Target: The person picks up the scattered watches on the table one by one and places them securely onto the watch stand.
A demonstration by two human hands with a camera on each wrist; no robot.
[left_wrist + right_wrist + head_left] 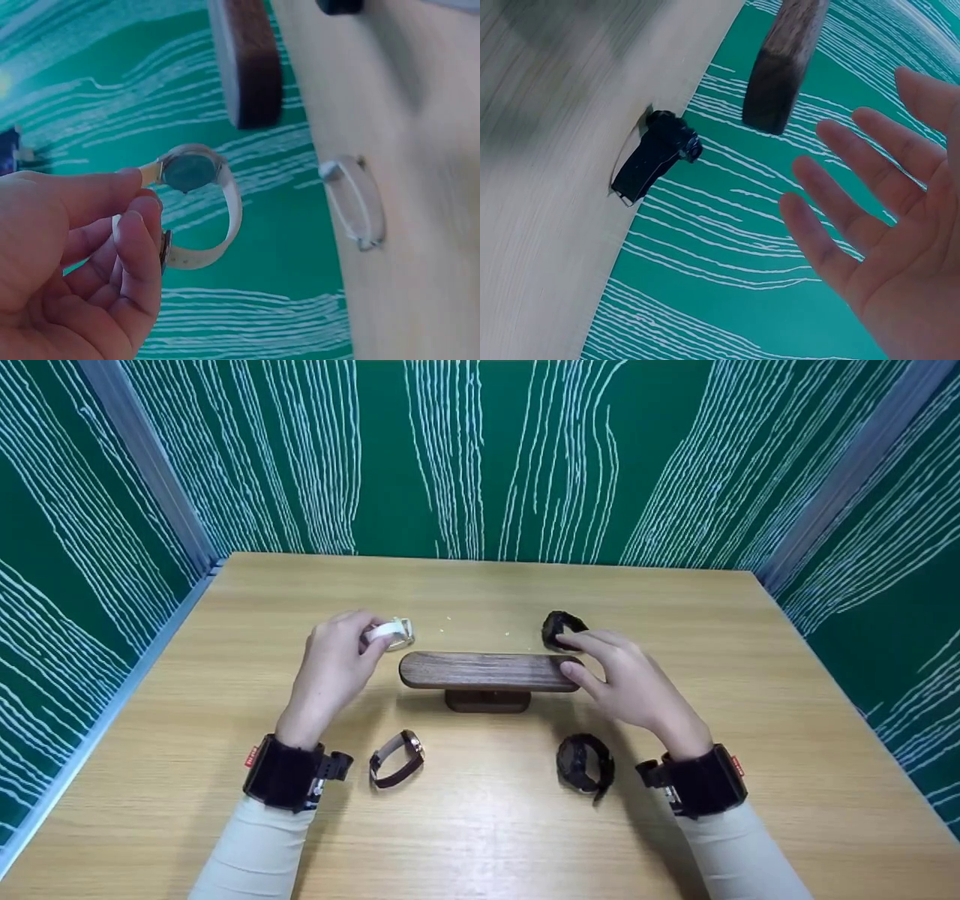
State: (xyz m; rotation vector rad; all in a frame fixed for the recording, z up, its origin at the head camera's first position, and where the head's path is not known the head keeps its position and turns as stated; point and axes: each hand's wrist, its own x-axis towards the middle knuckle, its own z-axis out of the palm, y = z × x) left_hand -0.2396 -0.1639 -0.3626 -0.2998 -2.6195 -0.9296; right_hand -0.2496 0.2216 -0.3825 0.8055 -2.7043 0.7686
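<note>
My left hand (334,664) pinches the pale strap of a white watch (388,630) between thumb and fingers, just off the left end of a dark wooden T-shaped stand (491,669). In the left wrist view, the round face of this watch (189,171) hangs beyond the fingertips, its strap curving below. My right hand (626,679) is at the stand's right end, thumb over the bar's end in the head view. Its fingers (832,187) are spread and hold nothing in the right wrist view. A black watch (553,631) sits beside those fingertips, behind the stand.
Nearer on the wooden table (480,825) lie a brown-strapped watch (401,774) at left and another black watch (576,765) at right. Small pale specks dot the tabletop behind the stand. Green walls (495,457) with white lines enclose the table's back and sides.
</note>
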